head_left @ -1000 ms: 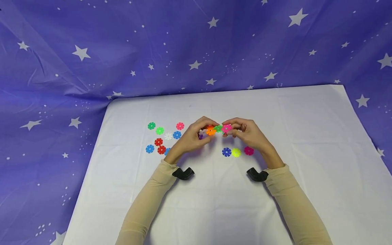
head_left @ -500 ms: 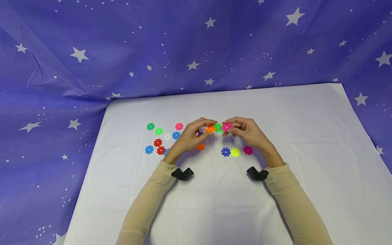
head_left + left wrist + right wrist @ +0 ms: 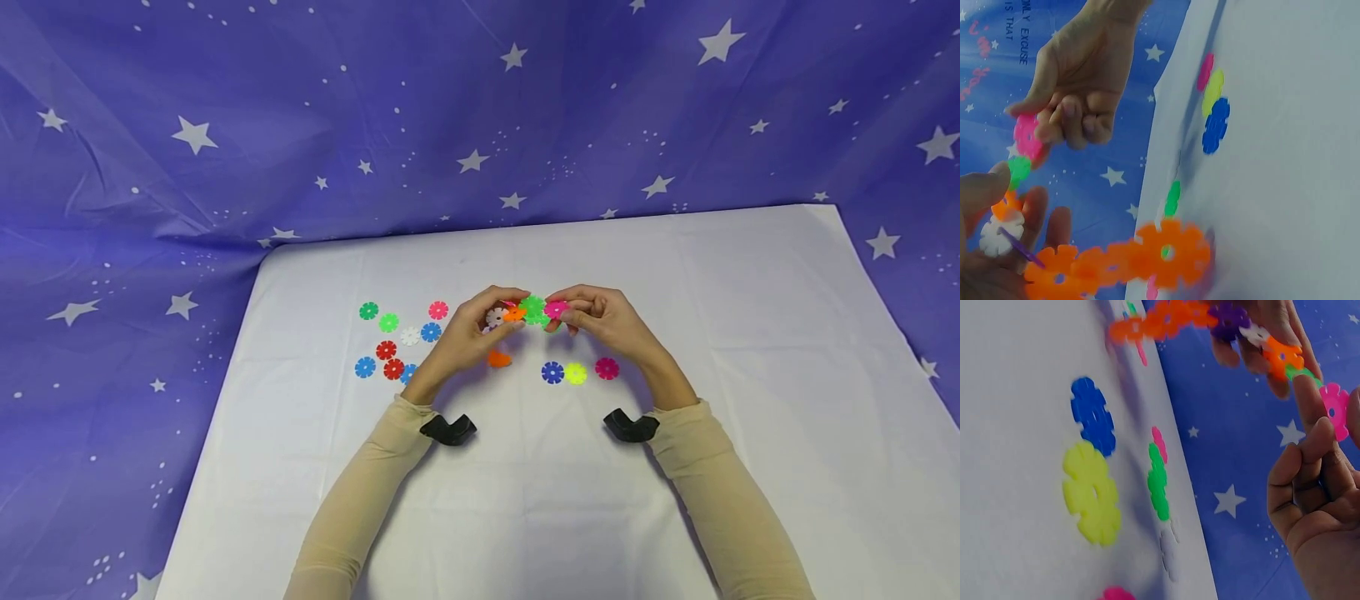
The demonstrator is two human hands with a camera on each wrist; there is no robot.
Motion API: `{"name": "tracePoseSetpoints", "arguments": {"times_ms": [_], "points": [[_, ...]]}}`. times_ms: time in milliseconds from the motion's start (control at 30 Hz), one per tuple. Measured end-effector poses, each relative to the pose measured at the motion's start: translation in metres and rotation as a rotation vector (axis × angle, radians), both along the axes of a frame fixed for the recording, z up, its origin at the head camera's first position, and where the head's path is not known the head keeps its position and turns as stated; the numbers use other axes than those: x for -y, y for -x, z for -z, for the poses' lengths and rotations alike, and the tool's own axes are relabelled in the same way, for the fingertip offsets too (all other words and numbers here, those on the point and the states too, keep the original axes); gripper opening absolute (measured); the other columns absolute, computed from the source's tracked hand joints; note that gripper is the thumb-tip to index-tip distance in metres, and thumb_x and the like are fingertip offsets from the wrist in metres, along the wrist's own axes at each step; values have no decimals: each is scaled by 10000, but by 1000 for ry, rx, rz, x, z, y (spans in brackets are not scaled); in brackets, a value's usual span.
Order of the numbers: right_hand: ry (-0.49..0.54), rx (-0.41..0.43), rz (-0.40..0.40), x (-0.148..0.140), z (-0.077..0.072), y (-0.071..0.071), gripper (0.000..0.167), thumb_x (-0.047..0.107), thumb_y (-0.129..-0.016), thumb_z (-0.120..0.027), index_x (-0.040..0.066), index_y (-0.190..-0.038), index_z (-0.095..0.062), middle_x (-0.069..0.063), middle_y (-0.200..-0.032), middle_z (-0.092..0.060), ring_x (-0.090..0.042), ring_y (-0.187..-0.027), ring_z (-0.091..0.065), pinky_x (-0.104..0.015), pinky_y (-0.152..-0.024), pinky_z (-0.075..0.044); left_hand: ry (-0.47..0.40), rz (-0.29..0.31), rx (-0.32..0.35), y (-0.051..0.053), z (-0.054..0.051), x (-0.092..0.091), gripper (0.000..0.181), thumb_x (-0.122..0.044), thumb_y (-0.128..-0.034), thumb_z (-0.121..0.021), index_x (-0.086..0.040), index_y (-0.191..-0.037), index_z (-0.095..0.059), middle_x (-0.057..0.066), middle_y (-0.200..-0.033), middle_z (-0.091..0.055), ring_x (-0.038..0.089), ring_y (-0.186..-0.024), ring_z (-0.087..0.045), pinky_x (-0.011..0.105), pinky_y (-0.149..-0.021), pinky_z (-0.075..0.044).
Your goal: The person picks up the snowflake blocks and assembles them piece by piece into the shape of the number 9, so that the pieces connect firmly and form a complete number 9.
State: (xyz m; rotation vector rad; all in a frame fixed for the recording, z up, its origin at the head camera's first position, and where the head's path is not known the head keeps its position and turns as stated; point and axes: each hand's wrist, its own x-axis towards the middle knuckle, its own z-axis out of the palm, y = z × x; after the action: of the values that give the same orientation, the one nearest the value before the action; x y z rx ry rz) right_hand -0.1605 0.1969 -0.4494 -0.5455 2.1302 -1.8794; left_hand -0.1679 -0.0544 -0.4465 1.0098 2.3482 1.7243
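Note:
My left hand grips a chain of slotted flower-shaped plastic discs. An orange disc lies by its fingertips, and a white disc and a purple disc follow within the hand. Beyond them, a run of orange discs hangs out below the palm. Between the two hands sits a green disc, on the chain's right end. My right hand pinches a pink disc against the green one; whether their slots are fully joined is hard to tell.
Right of centre on the white-covered table lie a blue disc, a yellow disc and a magenta disc. Several loose discs, among them a red one, are scattered at left. A starry curtain hangs behind.
The green disc has turned to face the head camera more fully. The chain's orange tail has swung into view below my left hand. Both hands stay nearly in place, still holding.

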Motion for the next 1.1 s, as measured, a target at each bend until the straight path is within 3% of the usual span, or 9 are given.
{"name": "tracePoseSetpoints", "arguments": {"times_ms": [133, 233, 367, 500, 600, 667, 867, 1100], "points": [[22, -4, 13, 3, -2, -1, 290, 113, -971, -608, -46, -1214, -610, -152, -884, -747, -284, -732, -570, -316, -657, -483, -31, 16, 78, -10, -18, -3, 353, 61, -898, -640, 87, -1231, -523, 239, -1234, -583, 348, -1105, -594, 351, -942, -505], [32, -7, 24, 4, -3, -2, 289, 105, -969, -609, -48, -1214, -610, -143, -883, -749, -219, -711, -565, -311, -643, -469, -51, 20, 114, -15, -28, -3, 347, 75, -896, -633, 106, -1210, -490, 251, -1217, -571, 355, -1103, -596, 394, -975, -497], [42, -9, 40, 4, -3, -1, 294, 107, -970, -608, -53, -1216, -611, -70, -869, -760, -160, -690, -564, -301, -638, -465, -69, -14, 133, -15, -29, 0, 361, 74, -892, -638, 91, -1217, -481, 252, -1198, -599, 322, -1100, -594, 392, -980, -492], [57, 0, 52, 4, -3, -1, 295, 109, -968, -611, -54, -1214, -611, -16, -856, -761, -156, -681, -564, -286, -642, -473, -94, -10, 131, -9, -15, 1, 390, 101, -876, -644, 87, -1227, -476, 264, -1176, -615, 327, -1096, -596, 381, -1003, -487], [62, 13, 40, 7, -4, -2, 316, 128, -969, -616, -55, -1226, -600, 23, -857, -760, -167, -691, -576, -264, -647, -483, -84, 13, 96, -5, -5, 0, 400, 86, -871, -662, 75, -1226, -479, 251, -1158, -632, 328, -1076, -616, 383, -991, -499], [65, 15, 36, 9, -5, -3, 325, 133, -969, -616, -59, -1230, -595, 49, -855, -759, -190, -693, -582, -254, -648, -488, -64, 7, 55, -4, -3, -1, 389, 43, -871, -687, 50, -1210, -496, 221, -1133, -656, 303, -1045, -640, 384, -931, -530], [69, 12, 55, 11, -5, -4, 300, 107, -969, -609, -65, -1215, -598, 53, -838, -756, -173, -675, -584, -252, -640, -482, 32, -78, -73, -6, -3, -2, 359, -95, -872, -738, -36, -1170, -546, 122, -1062, -707, 218, -955, -682, 393, -712, -537], [68, 4, 49, 10, -4, -5, 307, 110, -967, -612, -70, -1216, -593, 45, -851, -758, -158, -673, -583, -244, -632, -484, 99, -153, -189, -9, -4, -4, 380, -91, -857, -749, -33, -1168, -537, 110, -1072, -694, 204, -932, -682, 301, -683, -541]]}}
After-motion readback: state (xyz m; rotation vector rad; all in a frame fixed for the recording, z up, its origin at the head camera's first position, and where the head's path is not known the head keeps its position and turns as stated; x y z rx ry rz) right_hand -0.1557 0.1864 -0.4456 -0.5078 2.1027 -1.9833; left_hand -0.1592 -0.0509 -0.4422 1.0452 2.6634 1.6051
